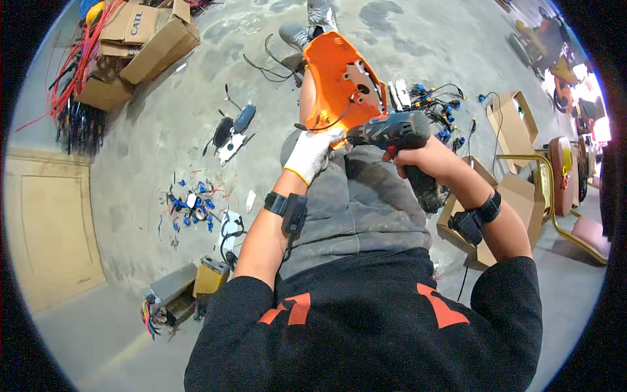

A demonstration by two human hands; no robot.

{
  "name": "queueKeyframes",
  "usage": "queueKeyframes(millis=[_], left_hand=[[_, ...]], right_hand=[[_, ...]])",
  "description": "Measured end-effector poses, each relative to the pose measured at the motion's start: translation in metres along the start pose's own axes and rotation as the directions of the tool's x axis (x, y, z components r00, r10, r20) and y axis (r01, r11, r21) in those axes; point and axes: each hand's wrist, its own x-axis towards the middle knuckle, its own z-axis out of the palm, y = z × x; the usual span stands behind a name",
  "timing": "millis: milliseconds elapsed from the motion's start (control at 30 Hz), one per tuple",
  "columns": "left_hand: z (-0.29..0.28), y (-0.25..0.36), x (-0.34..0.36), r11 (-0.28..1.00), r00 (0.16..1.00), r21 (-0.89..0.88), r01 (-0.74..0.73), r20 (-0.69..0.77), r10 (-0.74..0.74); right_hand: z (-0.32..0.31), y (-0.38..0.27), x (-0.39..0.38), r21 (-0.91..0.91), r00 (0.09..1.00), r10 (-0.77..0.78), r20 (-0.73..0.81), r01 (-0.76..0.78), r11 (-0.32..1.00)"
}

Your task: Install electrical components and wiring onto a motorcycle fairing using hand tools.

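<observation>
An orange plastic shell (336, 85) rests on my lap, with a metal plate (363, 80) and a dark cable (344, 115) on its inner side. My left hand (310, 155), in a white glove, is closed on the shell's near edge; its fingertips are partly hidden. My right hand (424, 160) is bare and wrapped round the grip of a cordless drill (392, 130). The drill points left, its front end close to my left fingertips at the shell's near corner. Whether a screw sits at its tip is too small to tell.
Blue connectors (196, 204) and dark round parts (234, 129) lie on the floor at left. Wired connectors (441, 108) lie at right, beside open cardboard boxes (513, 127) and a gold-framed chair (552, 189). A carton (153, 42) and red wires (81, 55) stand far left.
</observation>
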Motion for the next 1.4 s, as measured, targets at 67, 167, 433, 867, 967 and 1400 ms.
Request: queueKeyframes(millis=[67,167,433,867,967,1400], left_hand=[[0.002,-0.004,0.003,0.963,0.994,-0.248,-0.107,-0.010,0.108],[0.000,-0.006,0.000,0.926,0.987,-0.353,-0.131,0.037,0.154],[0.000,-0.005,0.010,0.896,0.980,-0.443,-0.025,0.165,0.109],[-0.009,0.026,-0.026,0.964,0.989,-0.249,-0.095,-0.137,0.062],[-0.008,0.031,-0.031,0.964,0.974,-0.230,-0.133,-0.209,0.084],[-0.020,0.033,-0.038,0.961,0.989,-0.244,-0.131,-0.104,0.108]], right_hand=[[0.003,-0.002,-0.008,0.094,0.997,-0.052,-0.054,0.057,0.994],[-0.007,0.004,-0.029,0.054,0.991,-0.089,-0.101,0.095,0.994],[-0.085,0.152,-0.047,-0.392,0.864,-0.273,-0.422,0.098,0.915],[-0.075,0.388,0.007,-0.852,0.822,-0.248,-0.513,-0.452,0.264],[-0.078,0.397,0.045,-0.832,0.794,-0.266,-0.547,-0.481,0.276],[-0.062,0.378,0.085,-0.714,0.771,0.029,-0.636,-0.603,0.355]])
